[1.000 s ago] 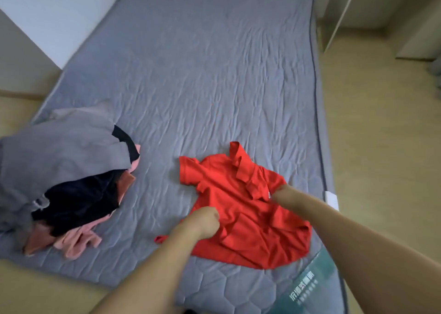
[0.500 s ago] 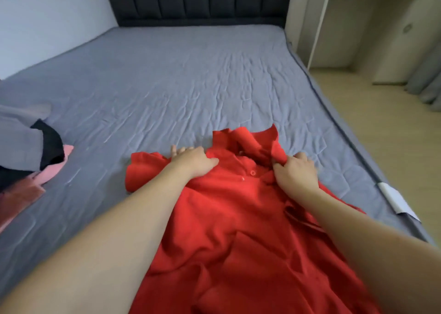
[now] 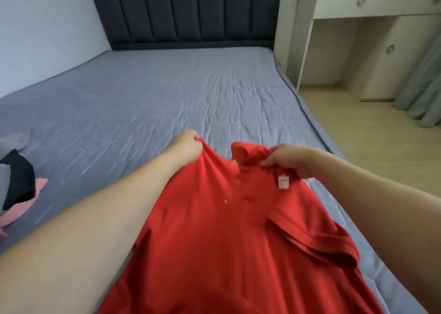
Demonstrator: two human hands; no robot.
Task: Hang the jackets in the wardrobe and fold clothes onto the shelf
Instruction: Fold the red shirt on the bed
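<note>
Spanning the room, grey mattress [image 3: 167,94] meets dark headboard [image 3: 191,13]; white desk [image 3: 372,1] beside.

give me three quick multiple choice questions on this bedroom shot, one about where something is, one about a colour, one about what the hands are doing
1. Where does the pile of other clothes lie?
A. on the floor by the curtain
B. at the left edge of the bed
C. against the headboard

2. What colour is the shirt being handled?
A. red
B. grey
C. black

3. What are the hands doing to the shirt?
A. both lie flat and open on it
B. only the right hand touches it
C. both grip it near the collar

Answers:
1. B, the black, pink and grey pile sits on the bed at the picture's left edge.
2. A, the fabric is red throughout, with a small pale label near the collar.
3. C, the left hand bunches fabric while the right hand pinches the collar.
</note>
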